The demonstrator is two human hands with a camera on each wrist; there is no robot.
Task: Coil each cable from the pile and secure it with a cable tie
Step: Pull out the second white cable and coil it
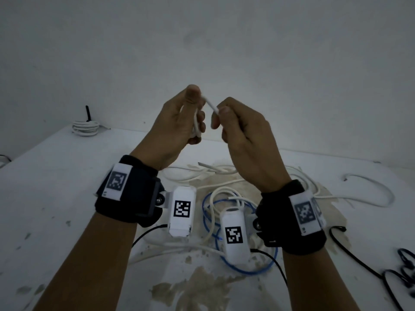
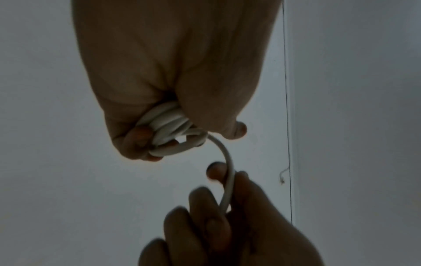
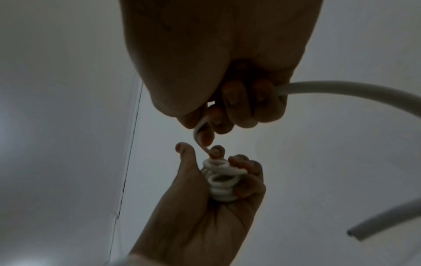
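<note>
Both hands are raised above the table in the head view. My left hand (image 1: 179, 117) grips a small coil of white cable (image 1: 196, 125), its loops bunched in the curled fingers (image 2: 173, 133) (image 3: 222, 180). A short stretch of the same white cable (image 1: 212, 107) runs from the coil to my right hand (image 1: 238, 126), whose thumb and fingers pinch it (image 2: 229, 181). In the right wrist view the cable's free tail (image 3: 355, 89) curves out of the right fist to a cut end (image 3: 355, 234). Below lies the pile of loose white cables (image 1: 224, 176) with a blue cable (image 1: 247, 269).
A tied white coil (image 1: 85, 127) with a black tie tail sits at the table's far left corner. Black cables (image 1: 399, 272) lie at the right edge. The white table (image 1: 56, 198) is stained and chipped. A plain wall stands behind.
</note>
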